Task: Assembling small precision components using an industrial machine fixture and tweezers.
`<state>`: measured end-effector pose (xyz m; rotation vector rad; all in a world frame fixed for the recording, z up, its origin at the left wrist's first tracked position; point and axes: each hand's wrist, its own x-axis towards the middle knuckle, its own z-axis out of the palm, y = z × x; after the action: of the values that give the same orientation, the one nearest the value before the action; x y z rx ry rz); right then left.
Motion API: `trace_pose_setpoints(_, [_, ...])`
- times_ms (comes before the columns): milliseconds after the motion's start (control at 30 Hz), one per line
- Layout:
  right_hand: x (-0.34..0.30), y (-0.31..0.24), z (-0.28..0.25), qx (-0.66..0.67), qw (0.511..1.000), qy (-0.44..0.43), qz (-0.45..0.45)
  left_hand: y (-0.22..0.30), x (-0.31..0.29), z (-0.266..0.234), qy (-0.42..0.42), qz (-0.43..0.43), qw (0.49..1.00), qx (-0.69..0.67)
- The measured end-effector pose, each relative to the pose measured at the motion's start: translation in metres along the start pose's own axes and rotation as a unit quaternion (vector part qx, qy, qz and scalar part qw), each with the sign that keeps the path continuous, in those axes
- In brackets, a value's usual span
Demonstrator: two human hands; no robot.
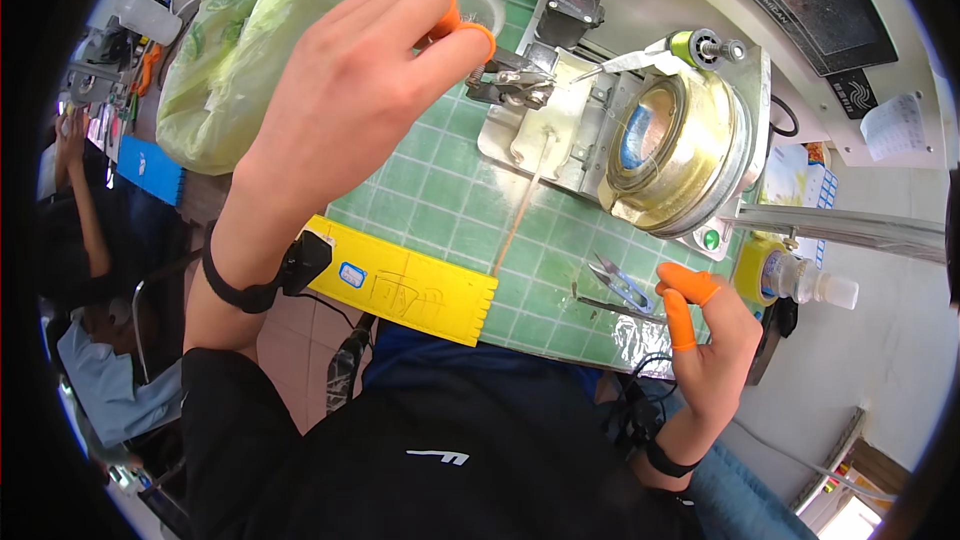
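My left hand [350, 90], with orange finger covers on thumb and forefinger, is raised at the upper middle beside a round clear dish [480, 5]. Its thumb and forefinger are bent together close to a small metal clamp [515, 82] on a machine; what they pinch, if anything, is hidden. My right hand [712, 340], also in orange finger covers, hovers at the mat's lower right edge with thumb and forefinger slightly apart. Just left of it lie dark tweezers [615, 309] and small thread snips [622, 283]. The tweezers' end reaches the thumb's edge.
A green gridded mat [440, 190] covers the bench. The machine bears a round gold-coloured wheel [690, 160]. A yellow toothed plate [400, 280] lies at the near edge. A pale green bag [230, 60] sits left, a capped bottle [800, 278] right. Another person's arm [88, 205] shows far left.
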<state>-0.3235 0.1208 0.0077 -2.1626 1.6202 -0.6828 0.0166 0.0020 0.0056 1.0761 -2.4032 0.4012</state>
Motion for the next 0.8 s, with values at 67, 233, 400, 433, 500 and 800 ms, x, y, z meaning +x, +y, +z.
trace_pose_setpoints(67, [0.001,0.001,0.003,0.007,1.0,-0.015,-0.007,-0.004,-0.004,-0.001,-0.01,-0.003,1.0,0.004])
trace_pose_setpoints(233, [0.001,0.004,0.009,0.019,0.999,-0.036,0.004,-0.01,-0.009,0.012,0.015,-0.01,1.0,-0.013])
trace_pose_setpoints(400, [0.003,0.009,-0.006,-0.023,0.999,0.04,-0.003,-0.014,-0.016,0.025,0.036,-0.022,0.997,-0.061])
trace_pose_setpoints(433, [0.003,0.014,-0.011,-0.046,0.995,0.083,-0.003,-0.015,-0.018,0.026,0.036,-0.023,0.997,-0.061])
trace_pose_setpoints(500, [0.002,0.032,-0.018,-0.042,0.983,0.176,0.015,-0.017,-0.021,0.029,0.052,-0.006,0.997,-0.057])
trace_pose_setpoints(800, [0.002,0.083,-0.028,-0.051,0.942,0.317,0.103,-0.025,-0.021,0.036,0.099,0.073,0.99,-0.066])
